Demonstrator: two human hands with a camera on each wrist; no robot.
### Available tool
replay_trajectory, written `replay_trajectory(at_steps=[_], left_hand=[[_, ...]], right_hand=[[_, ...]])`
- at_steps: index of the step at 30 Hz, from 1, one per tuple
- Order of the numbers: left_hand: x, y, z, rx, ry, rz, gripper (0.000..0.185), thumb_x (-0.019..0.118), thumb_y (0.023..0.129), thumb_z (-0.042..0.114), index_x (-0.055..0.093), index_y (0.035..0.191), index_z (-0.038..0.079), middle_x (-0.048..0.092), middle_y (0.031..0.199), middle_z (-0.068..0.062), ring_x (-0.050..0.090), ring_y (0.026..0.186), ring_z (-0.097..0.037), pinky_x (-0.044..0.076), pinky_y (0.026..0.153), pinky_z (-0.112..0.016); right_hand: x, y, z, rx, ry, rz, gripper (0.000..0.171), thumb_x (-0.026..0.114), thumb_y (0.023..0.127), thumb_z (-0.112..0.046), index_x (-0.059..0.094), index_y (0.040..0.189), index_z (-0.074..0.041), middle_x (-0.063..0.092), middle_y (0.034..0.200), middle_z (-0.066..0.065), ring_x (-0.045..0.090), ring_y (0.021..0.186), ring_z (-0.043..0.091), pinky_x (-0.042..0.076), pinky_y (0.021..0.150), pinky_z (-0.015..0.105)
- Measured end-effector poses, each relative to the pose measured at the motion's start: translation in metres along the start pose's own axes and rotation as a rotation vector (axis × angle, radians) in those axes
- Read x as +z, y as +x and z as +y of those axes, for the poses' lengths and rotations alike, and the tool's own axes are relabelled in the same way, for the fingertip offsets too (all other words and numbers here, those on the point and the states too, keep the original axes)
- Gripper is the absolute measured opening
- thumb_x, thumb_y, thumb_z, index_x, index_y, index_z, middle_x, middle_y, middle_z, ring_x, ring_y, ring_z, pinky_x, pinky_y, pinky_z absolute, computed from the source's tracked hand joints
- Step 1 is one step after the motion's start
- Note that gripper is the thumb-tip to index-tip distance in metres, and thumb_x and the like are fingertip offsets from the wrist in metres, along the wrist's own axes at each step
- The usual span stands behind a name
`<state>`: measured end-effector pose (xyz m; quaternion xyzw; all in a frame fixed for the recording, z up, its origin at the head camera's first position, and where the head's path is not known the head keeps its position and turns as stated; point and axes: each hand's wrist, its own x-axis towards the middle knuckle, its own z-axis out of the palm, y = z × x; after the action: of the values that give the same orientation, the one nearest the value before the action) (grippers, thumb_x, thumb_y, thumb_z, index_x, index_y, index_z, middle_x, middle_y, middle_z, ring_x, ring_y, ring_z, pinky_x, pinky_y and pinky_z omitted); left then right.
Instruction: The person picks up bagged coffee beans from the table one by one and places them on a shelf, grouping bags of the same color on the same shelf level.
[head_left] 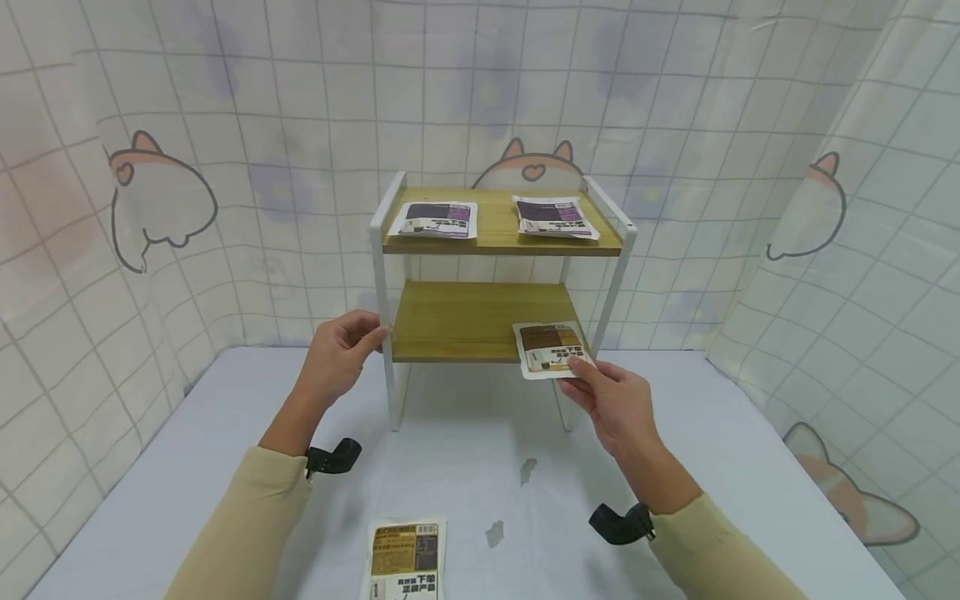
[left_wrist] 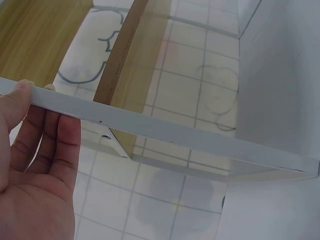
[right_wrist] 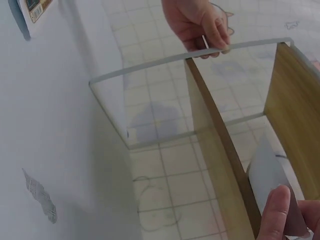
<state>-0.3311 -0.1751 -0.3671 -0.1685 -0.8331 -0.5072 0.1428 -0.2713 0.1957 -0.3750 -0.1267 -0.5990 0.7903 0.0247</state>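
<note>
A small two-tier rack (head_left: 384, 250) with white posts and wooden shelves stands at the back of the table. My left hand (head_left: 343, 348) grips its front left post (left_wrist: 150, 127), thumb and fingers on either side, also seen in the right wrist view (right_wrist: 200, 25). My right hand (head_left: 611, 400) pinches a brown-and-white packet (head_left: 551, 348) lying partly on the lower shelf's (head_left: 465, 321) right front edge; its pale underside (right_wrist: 270, 182) shows in the right wrist view. Two purple packets (head_left: 437, 219) (head_left: 553, 217) lie on the top shelf.
Another brown packet (head_left: 405, 560) lies on the white tabletop (head_left: 187, 467) near the front edge. Small grey marks (head_left: 527, 469) spot the tabletop. Tiled cat-print curtains (head_left: 150, 200) close in the left, back and right sides.
</note>
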Motion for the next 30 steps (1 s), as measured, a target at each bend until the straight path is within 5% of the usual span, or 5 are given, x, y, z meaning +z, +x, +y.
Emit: replay_trajectory(at_steps=[16, 23, 30], left_hand=[[0.0, 0.0, -0.001, 0.002, 0.001, 0.0, 0.031, 0.065, 0.102, 0.034, 0.07, 0.114, 0.007, 0.072, 0.103, -0.01, 0.066, 0.092, -0.019, 0.055, 0.084, -0.026], [0.0, 0.0, -0.001, -0.004, -0.002, 0.0, 0.032, 0.065, 0.102, 0.034, 0.07, 0.116, 0.007, 0.072, 0.105, -0.01, 0.066, 0.093, -0.02, 0.057, 0.089, -0.037], [0.0, 0.001, -0.002, 0.0, 0.007, 0.004, 0.029, 0.064, 0.102, 0.033, 0.071, 0.114, 0.008, 0.073, 0.103, -0.01, 0.066, 0.092, -0.019, 0.057, 0.088, -0.036]], right_hand=[[0.005, 0.001, 0.006, -0.043, 0.044, 0.05, 0.069, 0.079, 0.089, -0.035, 0.054, 0.144, -0.002, 0.065, 0.132, 0.017, 0.078, 0.095, 0.017, 0.06, 0.085, 0.027], [-0.003, -0.004, 0.01, -0.17, -0.01, 0.081, 0.067, 0.085, 0.083, -0.032, 0.061, 0.137, -0.001, 0.076, 0.11, 0.006, 0.079, 0.085, 0.017, 0.061, 0.082, 0.03], [-0.004, -0.008, 0.016, -0.305, -0.092, 0.074, 0.065, 0.087, 0.082, -0.023, 0.06, 0.139, -0.006, 0.078, 0.1, 0.002, 0.078, 0.084, 0.015, 0.061, 0.08, 0.03]])
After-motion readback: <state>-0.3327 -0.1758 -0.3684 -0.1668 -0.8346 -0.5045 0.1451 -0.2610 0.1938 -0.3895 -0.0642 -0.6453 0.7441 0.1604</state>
